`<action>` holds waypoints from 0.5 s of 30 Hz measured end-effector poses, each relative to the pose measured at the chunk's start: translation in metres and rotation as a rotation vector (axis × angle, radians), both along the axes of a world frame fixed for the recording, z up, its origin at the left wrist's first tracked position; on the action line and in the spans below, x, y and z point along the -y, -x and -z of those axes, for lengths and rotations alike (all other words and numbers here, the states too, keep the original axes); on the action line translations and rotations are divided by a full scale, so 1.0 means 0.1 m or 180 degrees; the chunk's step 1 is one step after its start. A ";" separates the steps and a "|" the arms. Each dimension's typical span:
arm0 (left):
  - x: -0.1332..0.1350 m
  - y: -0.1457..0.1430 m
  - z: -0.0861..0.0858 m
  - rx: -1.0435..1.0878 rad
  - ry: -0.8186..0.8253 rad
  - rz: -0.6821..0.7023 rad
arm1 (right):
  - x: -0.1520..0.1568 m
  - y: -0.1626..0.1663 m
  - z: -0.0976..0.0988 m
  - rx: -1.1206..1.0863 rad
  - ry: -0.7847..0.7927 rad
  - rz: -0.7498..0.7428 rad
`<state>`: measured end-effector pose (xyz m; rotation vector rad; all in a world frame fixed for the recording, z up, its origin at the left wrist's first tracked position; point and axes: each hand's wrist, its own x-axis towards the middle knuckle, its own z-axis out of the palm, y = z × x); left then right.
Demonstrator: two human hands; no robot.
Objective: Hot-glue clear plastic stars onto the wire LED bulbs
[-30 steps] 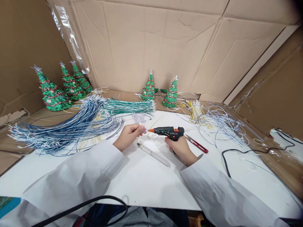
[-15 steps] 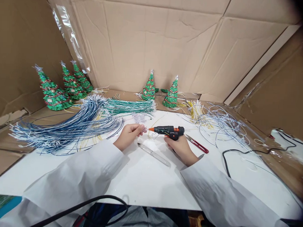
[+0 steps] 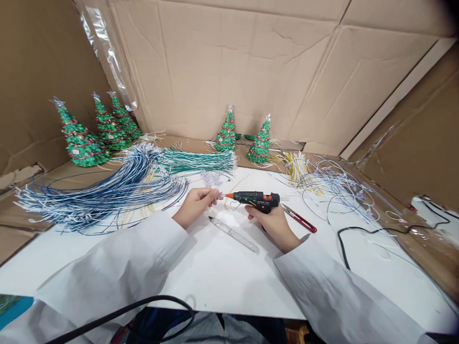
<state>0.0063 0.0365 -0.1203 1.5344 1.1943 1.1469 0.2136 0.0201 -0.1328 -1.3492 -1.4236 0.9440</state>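
My left hand [image 3: 197, 205] pinches a small clear, pinkish star-like piece [image 3: 220, 196] between thumb and fingertips. My right hand [image 3: 271, 223] is wrapped round the grip of a black hot glue gun [image 3: 251, 197] with a small red light lit. Its orange nozzle points left, its tip at or very close to the piece; I cannot tell whether they touch. Just beyond my left fingertips lies a little heap of clear pieces [image 3: 211, 178]. A clear-handled pen-like tool [image 3: 235, 235] rests on the white tabletop [image 3: 218, 282] between my wrists. Red-handled snips [image 3: 301, 219] lie right of my right hand.
Blue and white wires [image 3: 111, 198] spread on the left, with green wires [image 3: 200, 161] behind. Several small Christmas trees [image 3: 82, 144] stand along the cardboard wall [image 3: 218, 56]. Loose wires [image 3: 342, 183] and a black cable [image 3: 343, 246] lie right. Another black cable [image 3: 134, 301] crosses my left sleeve.
The fingers of my right hand have loosened a little from the glue gun's trigger area. The gun and my left hand stay almost where they were.
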 end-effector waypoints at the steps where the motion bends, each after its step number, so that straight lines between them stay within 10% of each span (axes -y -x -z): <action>1: 0.00 0.00 0.00 -0.0031 -0.0014 -0.0005 | 0.00 0.00 0.00 -0.0006 -0.0007 0.0011; 15: 0.02 -0.02 -0.02 0.0152 0.0378 -0.0228 | 0.11 -0.02 0.00 0.1250 -0.1064 0.0348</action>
